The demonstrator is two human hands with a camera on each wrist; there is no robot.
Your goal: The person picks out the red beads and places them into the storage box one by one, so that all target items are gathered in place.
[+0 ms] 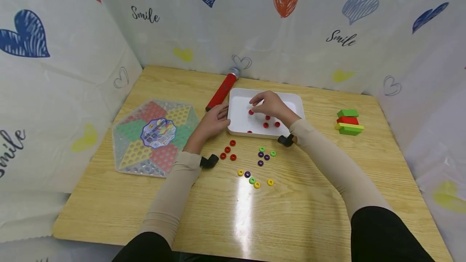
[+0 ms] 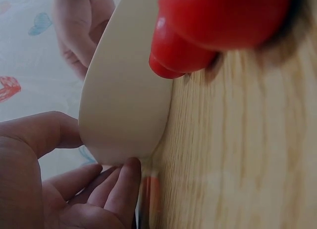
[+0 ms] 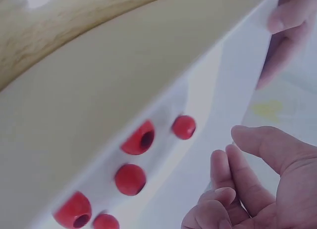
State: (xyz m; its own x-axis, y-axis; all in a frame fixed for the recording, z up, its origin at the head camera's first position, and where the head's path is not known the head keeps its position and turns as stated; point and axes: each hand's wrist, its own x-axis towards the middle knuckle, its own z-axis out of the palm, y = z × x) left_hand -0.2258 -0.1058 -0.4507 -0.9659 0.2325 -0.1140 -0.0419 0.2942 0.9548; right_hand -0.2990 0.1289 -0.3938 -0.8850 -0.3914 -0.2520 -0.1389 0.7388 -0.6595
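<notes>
Head: left hand [image 1: 214, 121] at left end of white rectangular plastic-looking tray [image 1: 238, 110]; right hand [image 1: 272, 105] over small round red beads [image 1: 265, 125] inside.
Left wrist: thumb, fingertips apart, touching tray's outer wall.
Right wrist: thumb, fingers slightly apart.

One Word Legible, Three Times Over

With the head view read as a clock face, the white sheet [image 1: 240, 31] carries the word "Smile" in black script three times: a first "Smile" [image 1: 145, 14] between ten and eleven o'clock, a second "Smile" [image 1: 341, 38] at two, and a third "Smile" [image 1: 12, 148] slanting at the edge near nine. Between eight and nine, closer to the centre, a blue-edged label [image 1: 158, 132] on the hexagonal game board [image 1: 134, 153] bears coloured lettering too small to read.
</notes>
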